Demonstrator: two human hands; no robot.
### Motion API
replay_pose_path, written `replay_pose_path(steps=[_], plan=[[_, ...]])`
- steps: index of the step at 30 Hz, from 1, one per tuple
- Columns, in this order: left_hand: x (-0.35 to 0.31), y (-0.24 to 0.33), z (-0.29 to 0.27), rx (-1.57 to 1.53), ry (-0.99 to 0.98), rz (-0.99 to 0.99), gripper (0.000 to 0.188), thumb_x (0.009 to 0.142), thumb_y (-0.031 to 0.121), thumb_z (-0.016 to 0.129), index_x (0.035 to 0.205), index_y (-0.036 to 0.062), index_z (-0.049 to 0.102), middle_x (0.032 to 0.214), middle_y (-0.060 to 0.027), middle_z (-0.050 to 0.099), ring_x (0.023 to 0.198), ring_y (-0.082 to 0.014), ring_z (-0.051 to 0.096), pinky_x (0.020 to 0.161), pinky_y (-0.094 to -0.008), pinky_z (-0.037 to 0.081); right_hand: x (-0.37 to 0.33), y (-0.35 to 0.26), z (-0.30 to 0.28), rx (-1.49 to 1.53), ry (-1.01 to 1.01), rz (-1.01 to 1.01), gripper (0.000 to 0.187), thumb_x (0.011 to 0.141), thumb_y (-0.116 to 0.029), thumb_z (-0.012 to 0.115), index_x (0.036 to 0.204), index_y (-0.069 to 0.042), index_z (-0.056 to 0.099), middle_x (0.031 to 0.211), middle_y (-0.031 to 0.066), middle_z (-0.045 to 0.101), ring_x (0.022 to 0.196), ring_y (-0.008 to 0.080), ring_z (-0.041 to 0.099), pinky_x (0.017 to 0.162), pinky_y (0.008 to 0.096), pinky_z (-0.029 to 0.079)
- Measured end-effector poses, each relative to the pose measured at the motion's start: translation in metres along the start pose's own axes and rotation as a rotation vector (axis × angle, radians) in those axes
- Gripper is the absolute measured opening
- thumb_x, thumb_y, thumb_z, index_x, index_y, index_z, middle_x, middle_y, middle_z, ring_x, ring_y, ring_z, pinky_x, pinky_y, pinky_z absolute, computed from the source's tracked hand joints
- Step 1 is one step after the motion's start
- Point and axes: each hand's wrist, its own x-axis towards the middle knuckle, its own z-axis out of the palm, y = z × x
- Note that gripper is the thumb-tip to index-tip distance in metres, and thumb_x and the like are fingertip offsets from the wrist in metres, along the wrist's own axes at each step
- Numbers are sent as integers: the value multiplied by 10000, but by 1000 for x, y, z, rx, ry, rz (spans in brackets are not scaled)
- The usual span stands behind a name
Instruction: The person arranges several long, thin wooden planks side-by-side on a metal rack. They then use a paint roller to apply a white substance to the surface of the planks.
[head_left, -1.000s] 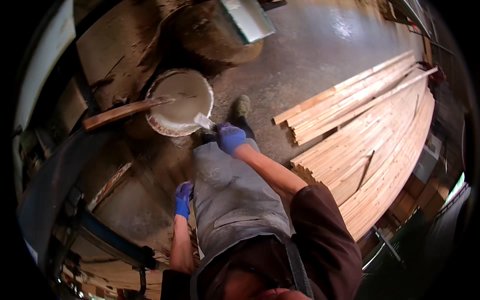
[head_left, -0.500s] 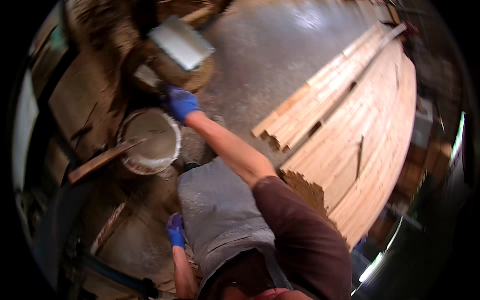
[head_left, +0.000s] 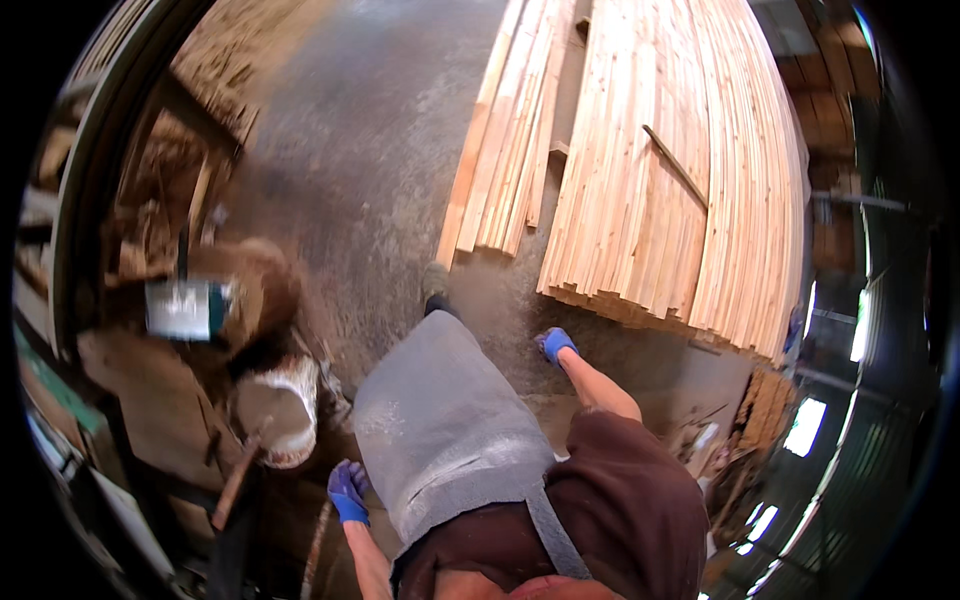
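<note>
long, pale wooden strips point(head_left: 610, 210) lie in a wide stack on the grey concrete floor point(head_left: 350, 150), with an uneven near edge. the right hand point(head_left: 555, 344), in a blue glove, is now just off the near left corner of this stack, not touching it; half a second ago it was stretched out past the round, white-rimmed bucket point(head_left: 305, 400). one second ago it held a brush with whitish bristles; now no brush shows there, so this hand is probably free. its fingers are curled inward, but how tightly i cannot tell. the left hand point(head_left: 348, 490), also gloved, stays low beside the grey apron point(head_left: 450, 400), fingers loosely bent, a little apart, apparently empty.
</note>
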Motion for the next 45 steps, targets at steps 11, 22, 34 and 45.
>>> replay_pose_path(steps=[11,22,34,45], plan=[[-3,159,381,1049,-134,1065,282,916,113,609,1155,-36,619,1105,-174,660,1001,-285,629,915,-379,481,216,-84,-169,69,477,-213,758,808,-440,755,1330,46,497,1209,257,634,1104,337,630,933,399,493],[123,207,665,1903,-436,1368,429,818,199,650,1189,-8,587,1159,-211,620,1141,-415,551,1008,-551,372,578,-102,-228,64,637,-1,1009,750,-458,794,1476,33,294,1344,315,524,1233,394,551,1040,421,444],[147,230,701,1936,-627,1370,415,864,196,652,1217,-13,587,1183,-194,644,1110,-402,598,971,-502,438,600,-82,-201,82,390,160,718,680,-415,852,1177,44,611,1212,266,629,1127,366,622,959,439,506],[143,232,706,1728,-714,1386,371,771,162,670,1099,-6,626,1095,-190,649,1061,-408,588,958,-522,416,490,-72,-142,-44,497,46,794,738,-554,753,1210,59,572,1160,297,636,1091,416,623,939,454,506]])
